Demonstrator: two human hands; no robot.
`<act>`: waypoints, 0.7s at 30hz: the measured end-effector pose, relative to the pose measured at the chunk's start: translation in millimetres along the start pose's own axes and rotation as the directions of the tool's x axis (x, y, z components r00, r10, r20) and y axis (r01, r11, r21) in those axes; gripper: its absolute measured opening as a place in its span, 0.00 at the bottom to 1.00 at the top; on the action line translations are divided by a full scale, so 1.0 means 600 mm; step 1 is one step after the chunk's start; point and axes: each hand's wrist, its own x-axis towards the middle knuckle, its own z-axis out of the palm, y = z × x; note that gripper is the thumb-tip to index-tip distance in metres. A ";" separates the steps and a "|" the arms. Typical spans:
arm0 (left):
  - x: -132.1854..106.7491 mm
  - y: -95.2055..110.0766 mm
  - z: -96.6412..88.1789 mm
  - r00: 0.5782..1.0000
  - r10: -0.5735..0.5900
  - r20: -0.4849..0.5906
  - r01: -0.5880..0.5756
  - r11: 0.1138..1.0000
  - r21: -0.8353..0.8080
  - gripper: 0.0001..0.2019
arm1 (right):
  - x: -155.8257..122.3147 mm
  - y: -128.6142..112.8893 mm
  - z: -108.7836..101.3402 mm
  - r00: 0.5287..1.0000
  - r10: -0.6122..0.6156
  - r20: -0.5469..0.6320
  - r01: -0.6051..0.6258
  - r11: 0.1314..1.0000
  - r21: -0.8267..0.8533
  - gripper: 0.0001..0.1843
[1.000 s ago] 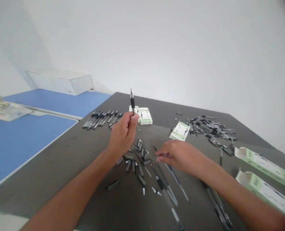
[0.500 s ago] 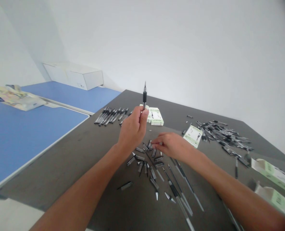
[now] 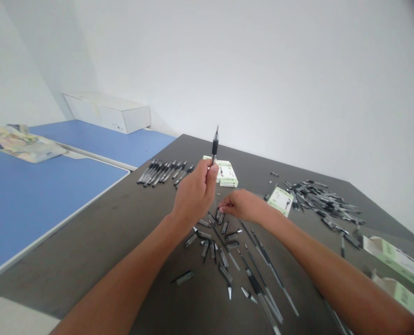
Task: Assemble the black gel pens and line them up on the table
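Note:
My left hand (image 3: 194, 190) is closed round a gel pen (image 3: 214, 146), held upright with its tip up and black grip showing. Low over the table, my right hand (image 3: 241, 204) pinches a clear and black pen cap (image 3: 220, 215) between thumb and fingers. Loose pen caps (image 3: 224, 258) and small silver tips (image 3: 229, 292) lie scattered below my hands. Several thin ink refills (image 3: 274, 270) and a pen barrel with black grip (image 3: 254, 279) lie nearer to me, beside my right forearm.
A row of capped pens (image 3: 161, 172) lies at the left back, next to small green-white boxes (image 3: 227, 176). At right are a pile of pens (image 3: 322, 200), a flat box (image 3: 280, 200) and open boxes (image 3: 398, 258). A blue table (image 3: 53, 200) adjoins on the left.
My left hand and the pen have shifted slightly right and down, the pen leaning a little more. My right fingers have closed on a pen cap at the edge of the scattered ones.

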 end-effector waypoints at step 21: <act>-0.012 0.003 0.012 0.983 0.122 0.140 -0.123 0.992 0.003 0.12 | -0.044 -0.011 -0.010 0.956 0.151 -0.252 -0.122 0.984 0.127 0.07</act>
